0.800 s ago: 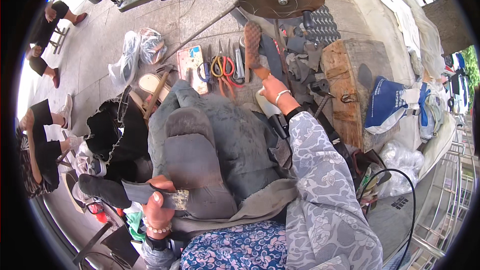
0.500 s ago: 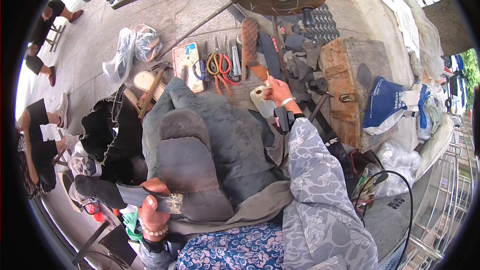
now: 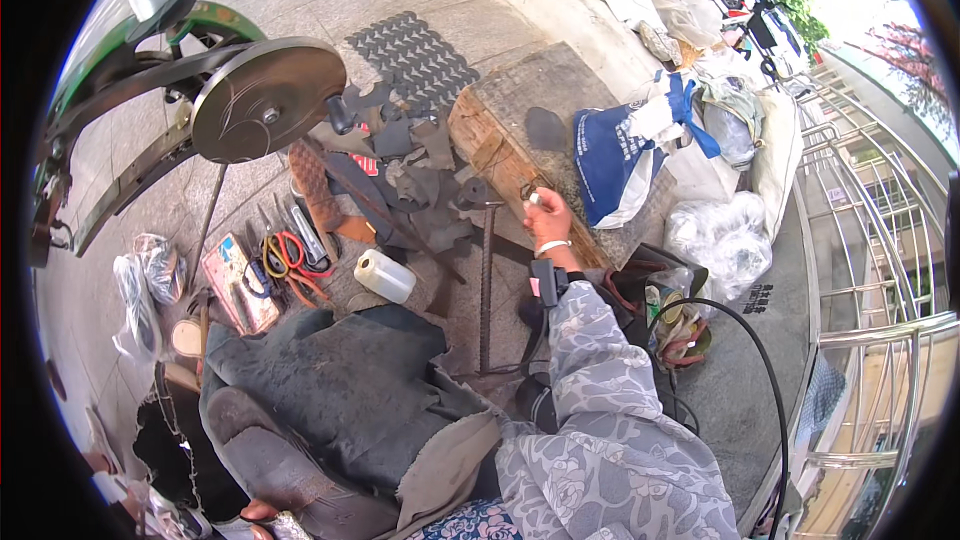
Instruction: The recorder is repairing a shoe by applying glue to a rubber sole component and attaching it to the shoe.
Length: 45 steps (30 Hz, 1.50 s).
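Note:
My right hand [image 3: 551, 225] is beside the wooden box, its thumb and fingers pinched on a small white piece [image 3: 536, 199], close to the box's metal hasp. My left hand [image 3: 262, 512] is mostly cut off at the lower edge; its fingertips grip a grey strip whose speckled end [image 3: 287, 524] just shows. Against it, a dark shoe sole [image 3: 300, 455] lies on the dark grey cloth [image 3: 330, 365] over my lap. An uncapped whitish plastic bottle [image 3: 385, 277] stands tilted or lies on the ground beyond the cloth.
A hand-cranked machine with a big wheel [image 3: 268, 100] stands at the left. Scissors [image 3: 284, 253] and other tools lie below it. Scraps of dark rubber [image 3: 425, 155] spread before the wooden box [image 3: 500, 145], which bears a blue bag [image 3: 615, 160]. A metal railing [image 3: 865, 335] runs along the right.
The view has swung to the right. My right hand has moved from the bottle's mouth to beside the wooden box. My left hand and its strip have slipped mostly out of the picture.

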Available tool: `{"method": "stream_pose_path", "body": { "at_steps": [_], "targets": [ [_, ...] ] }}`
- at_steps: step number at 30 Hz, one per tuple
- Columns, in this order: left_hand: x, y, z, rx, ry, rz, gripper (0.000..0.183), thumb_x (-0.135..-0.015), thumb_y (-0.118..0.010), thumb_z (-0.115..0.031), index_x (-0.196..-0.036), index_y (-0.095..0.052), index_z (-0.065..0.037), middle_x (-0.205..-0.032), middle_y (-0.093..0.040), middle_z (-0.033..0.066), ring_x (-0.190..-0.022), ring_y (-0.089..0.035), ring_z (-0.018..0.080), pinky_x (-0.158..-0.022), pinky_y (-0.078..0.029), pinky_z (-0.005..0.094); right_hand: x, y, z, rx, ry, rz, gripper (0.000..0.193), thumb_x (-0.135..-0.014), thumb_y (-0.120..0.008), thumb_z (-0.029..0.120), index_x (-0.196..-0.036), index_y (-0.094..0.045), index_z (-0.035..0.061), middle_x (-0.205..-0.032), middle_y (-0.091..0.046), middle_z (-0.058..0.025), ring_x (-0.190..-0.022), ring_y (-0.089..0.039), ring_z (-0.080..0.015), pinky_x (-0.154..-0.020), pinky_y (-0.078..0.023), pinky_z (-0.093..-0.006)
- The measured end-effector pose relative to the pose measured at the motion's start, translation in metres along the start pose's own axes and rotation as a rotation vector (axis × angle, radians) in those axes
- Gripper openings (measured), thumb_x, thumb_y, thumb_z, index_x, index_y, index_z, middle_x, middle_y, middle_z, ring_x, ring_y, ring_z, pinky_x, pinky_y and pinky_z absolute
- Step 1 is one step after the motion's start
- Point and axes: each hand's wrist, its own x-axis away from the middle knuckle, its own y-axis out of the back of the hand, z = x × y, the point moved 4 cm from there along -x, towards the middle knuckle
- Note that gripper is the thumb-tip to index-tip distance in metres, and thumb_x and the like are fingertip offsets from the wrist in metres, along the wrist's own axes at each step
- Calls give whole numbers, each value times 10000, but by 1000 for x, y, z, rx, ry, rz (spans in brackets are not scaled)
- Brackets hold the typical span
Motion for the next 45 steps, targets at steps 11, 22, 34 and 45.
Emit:
{"method": "stream_pose_path", "body": {
  "at_steps": [11,22,34,45],
  "targets": [
    [-18,-3,-31,351,287,-74,131,-805,-650,-39,-883,-594,49,-836,-636,105,-681,-599,170,-603,-514,258,-88,111,35,531,70,321,352,-777,-662,158,-1070,-578,-18,-966,-641,-73,-874,-596,-151,-782,-459,-269],
    [-18,-8,-44,558,413,-81,126,-840,-606,-45,-919,-597,52,-846,-635,118,-697,-598,191,-626,-513,268,-44,84,48,1143,342,109,405,-652,-728,231,-992,-607,46,-926,-626,-133,-841,-601,-284,-764,-470,-343],
    [-10,-16,-32,827,613,-42,306,-817,-566,-336,-965,-567,-68,-906,-553,12,-828,-521,123,-758,-429,271,85,-64,26,798,419,690,373,-657,-721,216,-951,-590,27,-958,-544,-128,-855,-566,-314,-730,-458,-400],
    [-17,-21,-47,949,618,85,351,-761,-623,-255,-978,-601,21,-940,-597,84,-876,-541,160,-791,-429,301,160,-161,-80,712,561,683,292,-617,-734,217,-775,-581,24,-927,-574,-153,-902,-542,-323,-805,-438,-384]
  ]
}}
